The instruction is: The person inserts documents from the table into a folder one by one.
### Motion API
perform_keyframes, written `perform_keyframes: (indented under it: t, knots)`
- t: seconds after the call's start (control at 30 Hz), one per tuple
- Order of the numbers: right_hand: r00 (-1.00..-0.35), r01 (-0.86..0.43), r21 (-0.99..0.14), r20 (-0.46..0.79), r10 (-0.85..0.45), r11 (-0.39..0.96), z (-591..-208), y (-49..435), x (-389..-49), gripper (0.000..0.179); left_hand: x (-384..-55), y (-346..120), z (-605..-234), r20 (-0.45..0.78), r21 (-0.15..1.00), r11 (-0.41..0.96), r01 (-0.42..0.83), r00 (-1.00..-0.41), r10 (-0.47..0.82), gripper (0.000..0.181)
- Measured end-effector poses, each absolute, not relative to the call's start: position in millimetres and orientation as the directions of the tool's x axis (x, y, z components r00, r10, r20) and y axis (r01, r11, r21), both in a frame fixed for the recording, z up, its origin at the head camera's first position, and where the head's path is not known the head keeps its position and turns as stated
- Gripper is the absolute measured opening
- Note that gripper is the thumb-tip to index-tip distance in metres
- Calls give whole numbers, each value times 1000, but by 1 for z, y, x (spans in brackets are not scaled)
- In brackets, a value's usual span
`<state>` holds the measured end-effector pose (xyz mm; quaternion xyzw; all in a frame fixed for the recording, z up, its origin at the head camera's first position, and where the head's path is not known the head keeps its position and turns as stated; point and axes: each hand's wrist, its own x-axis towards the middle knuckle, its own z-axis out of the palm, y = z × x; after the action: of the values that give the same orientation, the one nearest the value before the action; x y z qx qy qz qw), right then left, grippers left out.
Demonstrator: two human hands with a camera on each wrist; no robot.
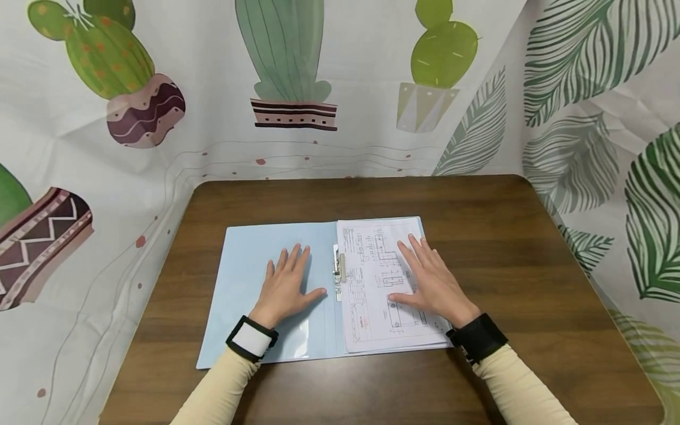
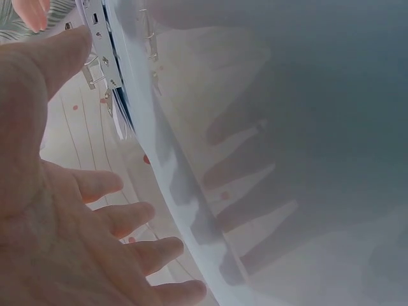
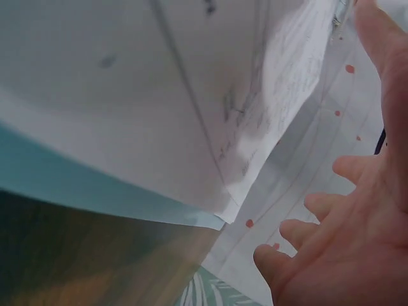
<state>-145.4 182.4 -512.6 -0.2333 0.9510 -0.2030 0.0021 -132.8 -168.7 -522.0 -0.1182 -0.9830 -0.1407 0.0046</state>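
Observation:
A light blue ring binder (image 1: pixel 241 254) lies opened flat on the table, with a metal clip mechanism (image 1: pixel 339 273) near its spine. Printed sheets with technical drawings (image 1: pixel 366 295) lie over its right half. My left hand (image 1: pixel 285 289), fingers spread, is over the left cover; the left wrist view shows its palm facing the glossy cover (image 2: pixel 331 127), which reflects the fingers. Over the drawings is my right hand (image 1: pixel 432 283), also with spread fingers and holding nothing. In the right wrist view, its palm (image 3: pixel 344 248) faces the sheets (image 3: pixel 191 95).
The brown wooden table (image 1: pixel 504 236) extends around the binder on all sides. Behind it and along the sides hangs a white cloth (image 1: pixel 372 159) printed with cacti and leaves. A band is strapped around each wrist, white and black on the left (image 1: pixel 252 338), black on the right (image 1: pixel 478 337).

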Motion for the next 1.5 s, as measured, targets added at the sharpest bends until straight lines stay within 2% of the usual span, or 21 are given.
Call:
perform_keyframes:
  t: [0.33, 0.77, 1.07, 1.27, 1.5]
  knots:
    - [-869, -453, -409, 7, -494, 792, -518, 183, -142, 112, -132, -164, -521, 1, 271, 936, 226, -972, 234, 105]
    - [-866, -441, -423, -32, -499, 791, -525, 185, -140, 105, -133, -162, -523, -29, 267, 940, 214, -973, 230, 104]
    - [-868, -436, -391, -55, -493, 811, -526, 185, -141, 101, -135, -158, -519, -37, 268, 937, 226, -969, 244, 102]
    - [-868, -437, -370, -66, -492, 820, -525, 183, -144, 102, -144, -153, -511, -38, 260, 936, 238, -966, 256, 90]
    - [-869, -436, -376, -62, -492, 818, -526, 182, -146, 101, -169, -140, -494, -44, 284, 904, 321, -937, 346, 65]
